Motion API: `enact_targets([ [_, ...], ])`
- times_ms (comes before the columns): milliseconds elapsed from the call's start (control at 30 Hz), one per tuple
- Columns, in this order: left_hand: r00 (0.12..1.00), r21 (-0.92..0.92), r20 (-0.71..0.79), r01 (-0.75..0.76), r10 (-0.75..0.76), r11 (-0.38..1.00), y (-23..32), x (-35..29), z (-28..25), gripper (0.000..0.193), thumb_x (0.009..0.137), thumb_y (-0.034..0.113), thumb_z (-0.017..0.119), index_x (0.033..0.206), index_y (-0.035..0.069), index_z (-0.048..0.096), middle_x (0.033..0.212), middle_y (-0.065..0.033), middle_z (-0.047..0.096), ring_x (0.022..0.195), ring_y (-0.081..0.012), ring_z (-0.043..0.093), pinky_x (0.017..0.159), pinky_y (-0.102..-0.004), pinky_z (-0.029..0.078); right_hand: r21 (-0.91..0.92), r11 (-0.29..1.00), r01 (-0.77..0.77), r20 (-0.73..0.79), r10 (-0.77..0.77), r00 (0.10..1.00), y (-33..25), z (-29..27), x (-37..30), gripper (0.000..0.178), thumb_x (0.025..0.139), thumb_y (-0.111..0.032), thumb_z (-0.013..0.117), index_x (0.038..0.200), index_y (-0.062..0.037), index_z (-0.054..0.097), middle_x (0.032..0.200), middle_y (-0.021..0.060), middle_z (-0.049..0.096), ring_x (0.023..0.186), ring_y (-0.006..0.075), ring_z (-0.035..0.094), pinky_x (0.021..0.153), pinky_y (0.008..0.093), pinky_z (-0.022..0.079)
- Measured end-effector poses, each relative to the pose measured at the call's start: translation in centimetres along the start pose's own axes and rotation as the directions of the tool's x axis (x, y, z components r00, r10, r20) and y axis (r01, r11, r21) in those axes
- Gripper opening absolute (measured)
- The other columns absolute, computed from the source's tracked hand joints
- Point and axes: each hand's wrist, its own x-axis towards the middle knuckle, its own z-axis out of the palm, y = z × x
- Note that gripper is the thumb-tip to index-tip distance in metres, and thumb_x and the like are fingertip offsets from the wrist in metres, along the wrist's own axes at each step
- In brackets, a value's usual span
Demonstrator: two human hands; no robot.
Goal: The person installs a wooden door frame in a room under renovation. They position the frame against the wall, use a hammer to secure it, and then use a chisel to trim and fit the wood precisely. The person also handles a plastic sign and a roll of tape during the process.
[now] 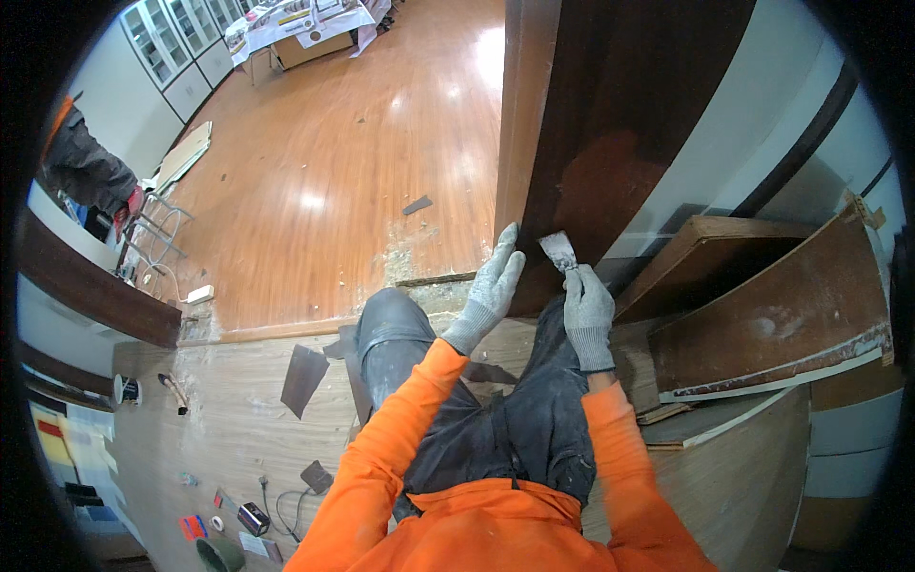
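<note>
My right hand [588, 319], in a grey knit glove, is closed round the handle of a putty knife [558, 250]. The knife's wide blade, smeared with whitish residue, points up toward the dark brown door frame [610, 124]; whether it touches cannot be told. My left hand [491, 291], gloved alike, has its fingers stretched out and rests by the lower edge of the lighter wood side of the frame [524, 105]. It holds nothing. Between my knees and the frame, the broken threshold strip [437, 279] shows crumbled rubble.
Detached brown wood panels [772, 319] lean at the right. Dark torn pieces [303, 381] lie left of my knees. A cable [286, 510] and small tools are on the floor lower left. Another person [91, 167] is at the far left near a metal stool [157, 234].
</note>
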Motion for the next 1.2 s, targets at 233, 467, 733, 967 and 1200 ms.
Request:
enact_targets([
  [233,1.000,-0.103,-0.005,0.030,-0.031,0.994,-0.1,0.1,0.0,0.055,0.108,0.020,0.045,0.154,-0.007,0.032,0.160,-0.0241,0.035,0.150,-0.0300,0.033,0.122,-0.0367,0.025,0.018,0.989,0.146,-0.092,-0.144,0.985,9.1,-0.5,2.5,0.032,0.101,-0.024,0.053,0.104,0.0036,0.068,0.105,0.0252,0.069,0.098,0.0442,0.064,0.086,0.0475,0.051],
  [467,0.999,-0.003,0.019,0.033,-0.033,0.999,-0.8,0.0,0.4,0.059,0.109,0.023,0.046,0.155,-0.008,0.027,0.162,-0.0240,0.031,0.151,-0.0303,0.030,0.123,-0.0369,0.024,-0.001,0.999,-0.048,-0.029,0.048,0.998,11.5,-0.5,3.6,0.037,0.102,-0.030,0.056,0.113,0.0036,0.069,0.113,0.0264,0.069,0.105,0.0443,0.065,0.091,0.0461,0.051],
  [733,0.996,0.024,0.080,0.046,-0.048,0.999,-0.6,0.0,0.2,0.060,0.109,0.026,0.042,0.157,-0.006,0.024,0.164,-0.0225,0.027,0.153,-0.0284,0.025,0.124,-0.0357,0.020,0.059,0.995,0.087,0.071,-0.091,0.993,10.7,0.0,5.0,0.037,0.100,-0.030,0.057,0.109,0.0032,0.070,0.111,0.0249,0.069,0.103,0.0439,0.065,0.090,0.0459,0.051],
  [967,0.990,0.015,0.094,0.101,-0.102,0.995,-0.3,0.1,0.4,0.063,0.109,0.026,0.044,0.158,-0.006,0.021,0.165,-0.0232,0.025,0.154,-0.0295,0.023,0.124,-0.0363,0.020,0.052,0.994,0.093,0.109,-0.098,0.989,8.0,1.8,4.7,0.031,0.100,-0.028,0.056,0.107,-0.0006,0.069,0.110,0.0206,0.070,0.102,0.0417,0.065,0.088,0.0456,0.051],
  [1200,0.996,-0.083,0.033,0.080,-0.077,0.993,-1.2,0.2,0.7,0.061,0.108,0.024,0.045,0.157,-0.006,0.023,0.165,-0.0228,0.026,0.154,-0.0292,0.023,0.124,-0.0363,0.019,0.011,0.985,0.173,0.223,-0.171,0.960,4.6,-0.3,4.7,0.029,0.102,-0.028,0.053,0.098,-0.0017,0.065,0.096,0.0209,0.067,0.091,0.0442,0.064,0.078,0.0490,0.050],
])
